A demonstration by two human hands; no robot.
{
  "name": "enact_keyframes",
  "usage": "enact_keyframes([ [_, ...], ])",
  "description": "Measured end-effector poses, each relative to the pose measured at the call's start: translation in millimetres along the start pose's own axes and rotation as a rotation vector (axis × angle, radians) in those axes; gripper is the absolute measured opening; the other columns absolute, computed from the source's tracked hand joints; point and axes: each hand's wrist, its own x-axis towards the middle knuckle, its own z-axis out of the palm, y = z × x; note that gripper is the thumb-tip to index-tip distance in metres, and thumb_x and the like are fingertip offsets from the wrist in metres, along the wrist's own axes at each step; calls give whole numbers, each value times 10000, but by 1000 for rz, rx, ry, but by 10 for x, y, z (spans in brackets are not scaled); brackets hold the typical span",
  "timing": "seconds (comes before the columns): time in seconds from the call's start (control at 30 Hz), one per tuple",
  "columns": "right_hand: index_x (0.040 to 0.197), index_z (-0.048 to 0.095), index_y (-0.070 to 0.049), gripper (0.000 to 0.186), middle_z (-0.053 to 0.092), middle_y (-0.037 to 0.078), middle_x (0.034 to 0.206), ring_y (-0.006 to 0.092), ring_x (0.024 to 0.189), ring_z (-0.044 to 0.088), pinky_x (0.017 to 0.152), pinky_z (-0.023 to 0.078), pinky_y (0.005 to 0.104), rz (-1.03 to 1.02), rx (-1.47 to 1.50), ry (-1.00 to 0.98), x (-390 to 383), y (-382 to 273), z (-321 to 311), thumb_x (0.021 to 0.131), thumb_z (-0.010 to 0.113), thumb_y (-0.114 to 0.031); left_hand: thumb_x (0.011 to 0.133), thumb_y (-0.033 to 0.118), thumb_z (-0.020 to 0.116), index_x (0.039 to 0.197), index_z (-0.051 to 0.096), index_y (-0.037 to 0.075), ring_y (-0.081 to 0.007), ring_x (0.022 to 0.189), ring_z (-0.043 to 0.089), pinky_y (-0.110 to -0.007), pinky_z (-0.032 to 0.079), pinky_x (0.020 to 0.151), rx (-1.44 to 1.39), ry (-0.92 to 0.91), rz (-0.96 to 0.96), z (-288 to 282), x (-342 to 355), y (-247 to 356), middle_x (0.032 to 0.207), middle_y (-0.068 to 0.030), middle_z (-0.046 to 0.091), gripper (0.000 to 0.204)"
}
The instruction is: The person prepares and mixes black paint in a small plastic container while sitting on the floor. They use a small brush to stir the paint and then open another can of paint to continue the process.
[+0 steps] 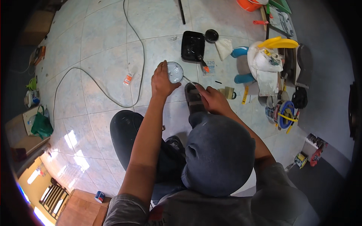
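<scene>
A round can (pixel 174 74) with a pale, shiny top stands on the tiled floor. My left hand (pixel 162 81) is closed round its left side, with the thumb toward the near edge. From the right, a thin metal tool (pixel 188 80) reaches to the can's rim. My right hand (pixel 215 100) grips that tool; its handle is hidden in the fingers. Just beyond the can lies a black paint tray (pixel 191 43), with an orange-tipped tool (pixel 206 69) leaning at its near corner. My sandalled foot (pixel 194 98) is below the right hand.
A black round container (pixel 211 35), a white cloth (pixel 224 49) and a sandpaper sheet (pixel 212 67) lie beyond my right hand. A tape roll (pixel 229 92) is beside it. Farther right stands a blue-rimmed bucket (pixel 286 114). A grey cable (pixel 141 71) snakes across the floor at left.
</scene>
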Motion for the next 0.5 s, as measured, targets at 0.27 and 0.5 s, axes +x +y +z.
enact_keyframes([
  [0.27,1423,657,-106,447,686,182,1023,409,965,694,819,563,518,50,22,-21,86,89,-80,977,643,-137,526,284,1043,1561,489,1,-375,1367,622,-444,550,1115,4,-31,-30,28,42,60,1548,-229,571,1208],
  [0.5,1262,750,-50,303,761,228,951,422,928,740,808,576,515,88,348,18,279,184,-98,1003,636,-158,526,293,1047,1553,509,2,-364,1330,653,-431,556,1101,-3,-34,6,-19,41,60,1542,-218,590,1195],
])
